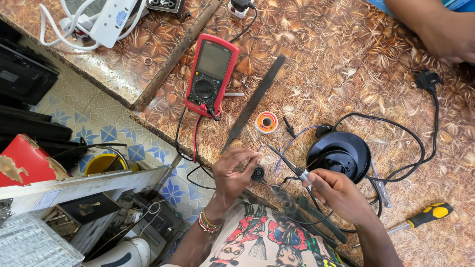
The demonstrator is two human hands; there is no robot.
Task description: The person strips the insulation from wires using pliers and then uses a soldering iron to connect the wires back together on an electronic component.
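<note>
**Soldering iron in my right hand, small black part in my left**

The patterned brown worktop (346,64) fills most of what I see, its front edge running diagonally past my lap. On it, just beyond my right hand, sits the round black appliance base (341,154), with its black cord (420,143) looping around to a plug near the far right edge. A red multimeter (212,74) lies further back to the left, its leads trailing off the table edge. Beside it a long flat dark file (255,101) lies at a slant, and a small orange spool of solder (266,122) rests just right of the file. A yellow-and-black screwdriver (420,217) lies at the near right.

My right hand (336,190) is closed in a pen-style grip around the soldering iron (289,163), whose thin tip points up and left, towards the spool. My left hand (236,170) has its fingers curled shut, pinching a small round black part (258,173) at the table's near edge, just left of the iron's shaft. Thin wires run between that part and the base.
</note>
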